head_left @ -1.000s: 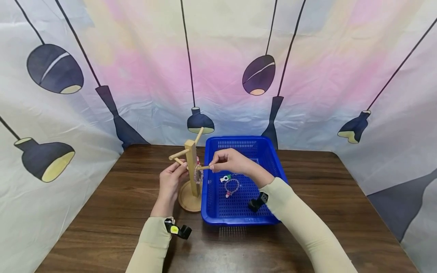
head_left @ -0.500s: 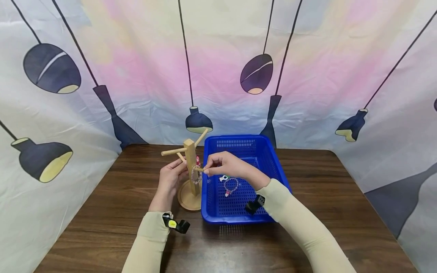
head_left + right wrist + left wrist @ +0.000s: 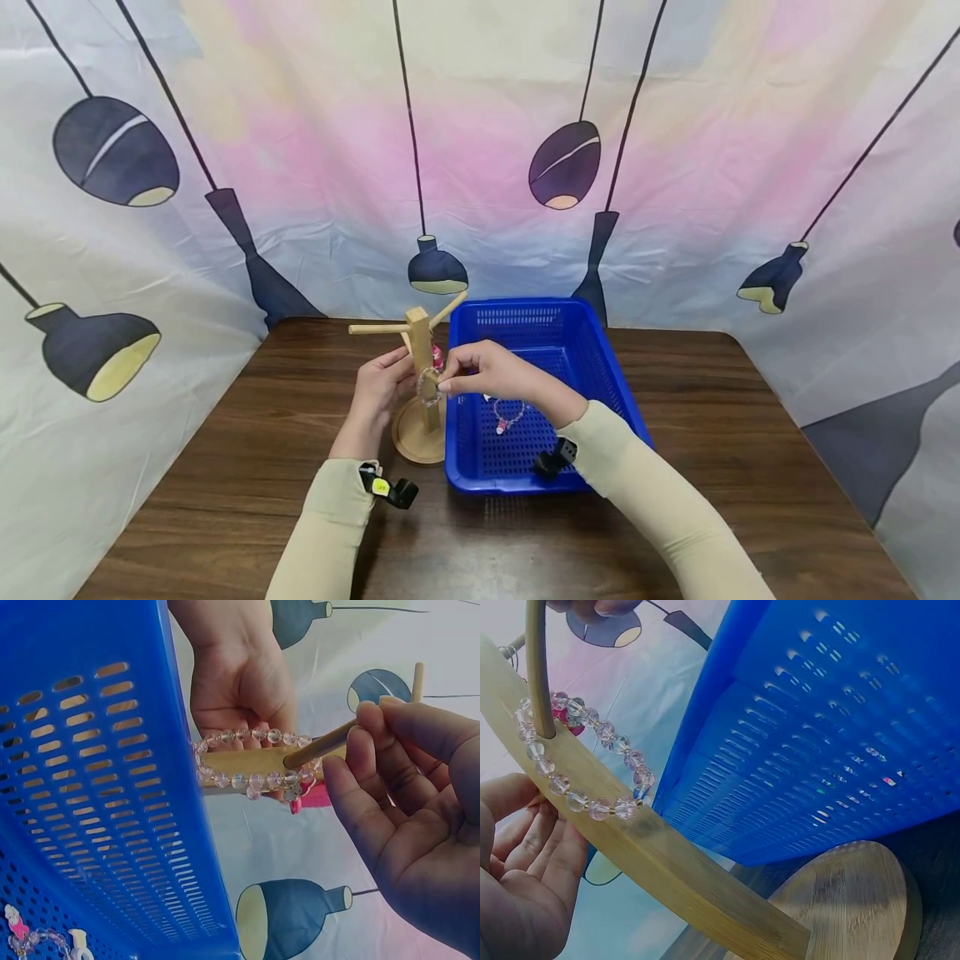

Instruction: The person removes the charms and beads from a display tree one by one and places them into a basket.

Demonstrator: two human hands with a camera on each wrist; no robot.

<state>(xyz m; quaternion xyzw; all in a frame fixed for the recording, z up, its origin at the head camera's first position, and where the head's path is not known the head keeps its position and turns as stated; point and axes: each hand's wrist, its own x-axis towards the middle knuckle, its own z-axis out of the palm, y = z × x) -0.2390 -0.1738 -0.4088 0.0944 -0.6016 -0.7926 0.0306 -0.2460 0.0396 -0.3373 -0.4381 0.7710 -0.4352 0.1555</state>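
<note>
A wooden peg stand (image 3: 418,333) with a square post and round base stands upright left of the blue basket. My right hand (image 3: 491,371) pinches the end of the peg (image 3: 322,746) that points toward me. A bracelet (image 3: 577,801) of clear and pale pink beads hangs on that peg, looped around it against the post. A pink charm (image 3: 437,357) shows behind the post's right side. My left hand (image 3: 378,390) is at the far left side of the post, thumb and fingers closing on the stand there; its fingertips (image 3: 562,847) are partly hidden behind the wood.
The blue plastic basket (image 3: 498,485) sits close against the stand's right side. Inside it lies another beaded bracelet (image 3: 510,412) with a pink and white charm, partly under my right hand. A printed cloth (image 3: 337,167) hangs behind the brown wooden table (image 3: 247,425).
The stand has turned: its upper front peg has swung left, and the peg in my right hand has swung from the right toward me. My right hand has moved left with it.
</note>
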